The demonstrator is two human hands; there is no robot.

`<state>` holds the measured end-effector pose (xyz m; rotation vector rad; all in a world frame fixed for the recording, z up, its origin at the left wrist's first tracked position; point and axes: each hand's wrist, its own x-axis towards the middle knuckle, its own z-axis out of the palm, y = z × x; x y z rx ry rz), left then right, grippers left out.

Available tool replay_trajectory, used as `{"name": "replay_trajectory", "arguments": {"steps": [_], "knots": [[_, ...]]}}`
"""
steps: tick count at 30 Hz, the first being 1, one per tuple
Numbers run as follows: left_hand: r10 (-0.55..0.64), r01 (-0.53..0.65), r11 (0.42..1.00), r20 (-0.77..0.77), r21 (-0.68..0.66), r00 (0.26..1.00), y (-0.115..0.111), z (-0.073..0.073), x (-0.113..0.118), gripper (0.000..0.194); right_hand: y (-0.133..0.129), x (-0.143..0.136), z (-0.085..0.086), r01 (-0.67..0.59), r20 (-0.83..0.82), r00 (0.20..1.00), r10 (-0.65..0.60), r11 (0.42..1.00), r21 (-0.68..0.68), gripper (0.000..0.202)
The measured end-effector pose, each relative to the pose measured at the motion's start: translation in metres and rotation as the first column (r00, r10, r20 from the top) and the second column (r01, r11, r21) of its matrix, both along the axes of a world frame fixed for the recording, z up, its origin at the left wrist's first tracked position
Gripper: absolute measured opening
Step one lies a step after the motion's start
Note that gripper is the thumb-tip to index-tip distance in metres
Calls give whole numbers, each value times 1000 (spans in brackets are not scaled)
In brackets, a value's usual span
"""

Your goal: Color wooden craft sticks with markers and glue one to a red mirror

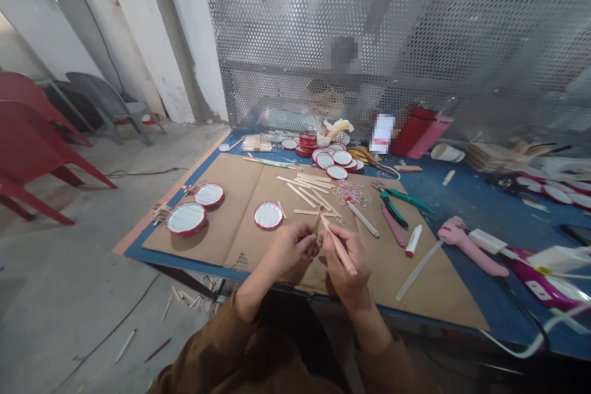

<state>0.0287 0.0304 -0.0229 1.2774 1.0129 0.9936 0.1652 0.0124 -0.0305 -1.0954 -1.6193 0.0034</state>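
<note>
My left hand (295,245) pinches a thin wooden craft stick (318,221) upright over the cardboard sheet (252,191). A pink pen (342,253) is gripped in my right hand (348,268), its tip close to the top of the stick; whether they touch I cannot tell. Just beyond both hands lie loose craft sticks (305,194) and a heap of coloured rubber bands (349,192). To the left sits a red-rimmed white disc (268,215). Two similar discs, the nearer one (186,219) with sticks at its edge, rest farther left.
Green-handled pliers (409,197), a white marker (414,241) and a pink glue gun (471,249) lie to the right. More red-rimmed discs (339,158) are piled at the back, before a perforated metal panel (286,31). A red chair (41,141) stands on the floor at left.
</note>
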Motion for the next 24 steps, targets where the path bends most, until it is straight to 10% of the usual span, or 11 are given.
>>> {"name": "replay_trajectory", "arguments": {"steps": [24], "knots": [[-17, 17, 1000, -19, 6, 1000, -1, 0, -1, 16, 0, 0, -1, 59, -57, 996, -62, 997, -39, 10]]}}
